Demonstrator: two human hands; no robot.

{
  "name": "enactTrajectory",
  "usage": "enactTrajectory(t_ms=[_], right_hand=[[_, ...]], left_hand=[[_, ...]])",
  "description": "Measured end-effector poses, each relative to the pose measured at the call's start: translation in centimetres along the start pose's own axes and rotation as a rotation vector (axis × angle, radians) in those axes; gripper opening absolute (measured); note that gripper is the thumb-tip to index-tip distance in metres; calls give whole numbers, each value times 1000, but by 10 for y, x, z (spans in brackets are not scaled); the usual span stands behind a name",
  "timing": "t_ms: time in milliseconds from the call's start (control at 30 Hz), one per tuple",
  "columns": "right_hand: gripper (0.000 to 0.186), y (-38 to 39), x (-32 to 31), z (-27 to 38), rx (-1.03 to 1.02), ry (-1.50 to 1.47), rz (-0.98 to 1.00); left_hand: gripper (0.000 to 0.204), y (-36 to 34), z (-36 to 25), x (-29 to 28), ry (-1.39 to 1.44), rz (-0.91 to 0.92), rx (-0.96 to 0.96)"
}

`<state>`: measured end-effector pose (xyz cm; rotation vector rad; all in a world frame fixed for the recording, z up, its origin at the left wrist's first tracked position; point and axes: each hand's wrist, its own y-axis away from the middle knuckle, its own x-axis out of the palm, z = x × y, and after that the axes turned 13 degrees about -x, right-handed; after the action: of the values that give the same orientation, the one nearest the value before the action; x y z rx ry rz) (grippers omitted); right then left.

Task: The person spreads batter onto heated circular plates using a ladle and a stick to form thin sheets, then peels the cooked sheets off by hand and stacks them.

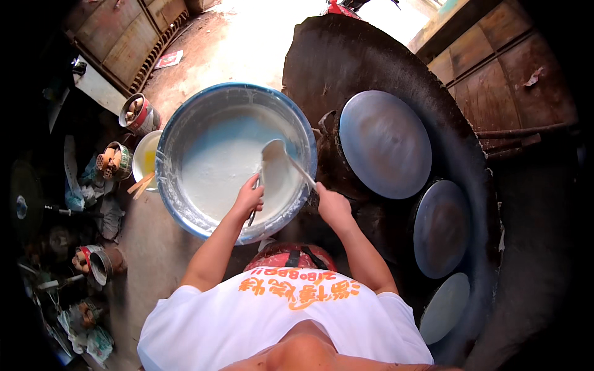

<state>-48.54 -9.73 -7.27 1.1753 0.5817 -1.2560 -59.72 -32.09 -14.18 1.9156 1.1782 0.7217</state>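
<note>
A wide metal basin (pixel 176 133) with a blue rim holds white batter (pixel 223 167). My right hand (pixel 333 205) grips the long handle of a pale ladle (pixel 276 156), whose bowl hangs over the batter near the basin's right side. My left hand (pixel 250 198) is curled over the basin's near rim, just left of the ladle, closed on a thin dark tool (pixel 252 217) that points down. To the right, a big dark stove top (pixel 334 55) carries three round grey griddle plates: far (pixel 385 143), middle (pixel 440 227) and near (pixel 445 307).
Left of the basin stand a small bowl of yellow liquid (pixel 147 159) with wooden sticks (pixel 141 184) on it and two tins (pixel 139 114) (pixel 116 161) of small items. Clutter lies along the left floor. A red object (pixel 291 256) sits between my arms. Wooden panels (pixel 495 80) stand at right.
</note>
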Motion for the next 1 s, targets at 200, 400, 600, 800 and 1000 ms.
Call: enactTrajectory(t_ms=[200,400,600,800,1000], right_hand=[[48,5,-8,14,51,19,43],[45,-24,64,22,116,-131,19],[41,30,86,41,260,-989,-21],[47,79,27,58,48,-1479,-148],[45,114,-90,104,-265,-1730,-300]], left_hand=[[62,-88,-24,-18,-49,98,-137],[61,-116,9,18,514,200,-251],[28,-70,10,66,991,293,-245],[40,39,-43,55,1226,1157,-300],[39,193,-140,35,935,1487,-36]])
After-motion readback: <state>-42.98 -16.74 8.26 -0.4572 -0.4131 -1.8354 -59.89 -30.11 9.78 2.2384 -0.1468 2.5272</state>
